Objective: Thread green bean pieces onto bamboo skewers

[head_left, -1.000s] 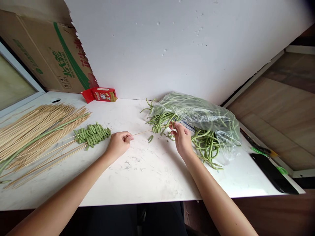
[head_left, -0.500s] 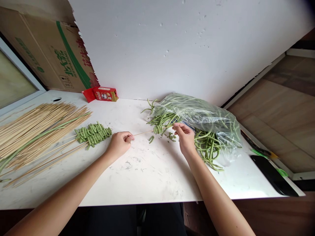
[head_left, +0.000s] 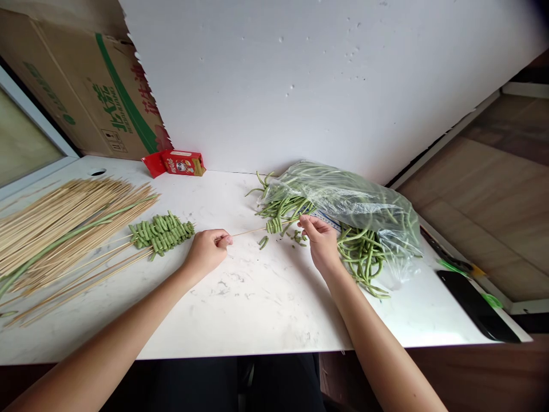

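My left hand [head_left: 207,250] is closed on the near end of a thin bamboo skewer [head_left: 249,232] that lies low over the white table [head_left: 257,297]. Folded green bean pieces [head_left: 274,225] are threaded on the skewer's far end. My right hand [head_left: 319,240] rests next to those pieces, its fingers pinching a long green bean from the pile. A clear plastic bag of long beans [head_left: 351,206] lies just behind my right hand.
A heap of bare skewers [head_left: 55,223] and finished bean skewers [head_left: 160,233] lie at the left. A red carton [head_left: 180,163] and a cardboard box [head_left: 86,97] stand at the back. A dark knife [head_left: 472,300] lies at the right edge.
My right hand drew back from the skewered bean pieces, then shifted slightly left toward them again. My left hand has kept its hold on the skewer.
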Demonstrator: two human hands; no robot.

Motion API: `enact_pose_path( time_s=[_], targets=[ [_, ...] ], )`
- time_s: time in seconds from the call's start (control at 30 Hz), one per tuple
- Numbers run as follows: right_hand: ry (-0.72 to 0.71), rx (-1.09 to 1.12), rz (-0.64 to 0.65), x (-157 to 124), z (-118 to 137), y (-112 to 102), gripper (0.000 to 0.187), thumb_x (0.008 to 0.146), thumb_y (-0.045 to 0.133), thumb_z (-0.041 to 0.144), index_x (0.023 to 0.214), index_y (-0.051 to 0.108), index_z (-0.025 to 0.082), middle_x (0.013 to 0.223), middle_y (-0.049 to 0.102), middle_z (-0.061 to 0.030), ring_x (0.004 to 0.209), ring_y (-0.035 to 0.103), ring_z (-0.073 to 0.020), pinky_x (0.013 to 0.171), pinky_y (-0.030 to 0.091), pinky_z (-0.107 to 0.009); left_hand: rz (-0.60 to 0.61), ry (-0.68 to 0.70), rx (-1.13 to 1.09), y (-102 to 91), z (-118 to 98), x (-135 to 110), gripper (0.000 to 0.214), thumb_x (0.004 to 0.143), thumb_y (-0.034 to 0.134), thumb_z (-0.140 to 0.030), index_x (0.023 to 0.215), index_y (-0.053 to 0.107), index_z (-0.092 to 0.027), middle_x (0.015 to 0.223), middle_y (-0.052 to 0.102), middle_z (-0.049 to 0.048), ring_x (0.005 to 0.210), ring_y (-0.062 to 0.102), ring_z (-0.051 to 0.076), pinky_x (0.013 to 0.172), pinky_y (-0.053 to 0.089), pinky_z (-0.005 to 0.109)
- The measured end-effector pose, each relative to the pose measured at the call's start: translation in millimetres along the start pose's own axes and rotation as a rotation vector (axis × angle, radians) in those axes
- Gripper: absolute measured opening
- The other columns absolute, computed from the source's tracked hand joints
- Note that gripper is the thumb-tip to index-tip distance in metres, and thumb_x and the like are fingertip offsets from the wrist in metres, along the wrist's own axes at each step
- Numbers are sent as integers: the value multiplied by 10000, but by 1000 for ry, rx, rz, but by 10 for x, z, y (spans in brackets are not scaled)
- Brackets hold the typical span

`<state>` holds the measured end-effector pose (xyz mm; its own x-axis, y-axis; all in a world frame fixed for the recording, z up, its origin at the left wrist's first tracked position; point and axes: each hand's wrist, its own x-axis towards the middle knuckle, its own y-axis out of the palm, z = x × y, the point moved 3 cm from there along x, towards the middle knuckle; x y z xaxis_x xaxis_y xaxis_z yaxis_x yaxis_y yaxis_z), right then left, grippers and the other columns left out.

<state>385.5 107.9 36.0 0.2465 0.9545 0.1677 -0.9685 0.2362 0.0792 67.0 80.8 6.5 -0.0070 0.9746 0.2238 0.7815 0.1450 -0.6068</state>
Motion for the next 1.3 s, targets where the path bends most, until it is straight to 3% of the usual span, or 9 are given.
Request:
enact_pose_path(
  time_s=[0.53, 0.97, 1.17, 1.3],
  targets=[
    [48, 66, -75, -77, -59, 88, 327, 760, 915, 556, 831, 834, 247, 869, 757, -38, 832, 649, -195, 769, 492, -343, -50, -13, -29, 16, -1, -32, 200, 848, 602, -237, 753, 770, -183, 733, 776, 27, 615, 623, 159, 598, 411, 267],
    [32, 43, -9, -239, 26, 310, 353, 763, 904, 557, 751, 793, 222, 849, 765, -56, 823, 643, -208, 789, 496, -357, -34, 14, -67, 87, -134, -83, 189, 857, 603, -222, 762, 762, -188, 758, 787, 29, 618, 631, 147, 613, 441, 258],
    [43, 45, -4, -266, 53, 349, 363, 743, 906, 575, 829, 822, 233, 936, 801, -69, 890, 681, -232, 808, 520, -378, -39, 13, -66, 85, -118, -66, 194, 867, 607, -243, 764, 759, -181, 719, 769, 26, 576, 590, 138, 584, 419, 258],
    [56, 47, 36, -254, 52, 348, 327, 742, 917, 542, 891, 841, 260, 1058, 812, -70, 952, 700, -241, 812, 530, -379, -38, -1, -67, 67, -91, -45, 203, 878, 611, -268, 781, 767, -182, 752, 787, 40, 633, 644, 161, 600, 430, 263]
  ],
)
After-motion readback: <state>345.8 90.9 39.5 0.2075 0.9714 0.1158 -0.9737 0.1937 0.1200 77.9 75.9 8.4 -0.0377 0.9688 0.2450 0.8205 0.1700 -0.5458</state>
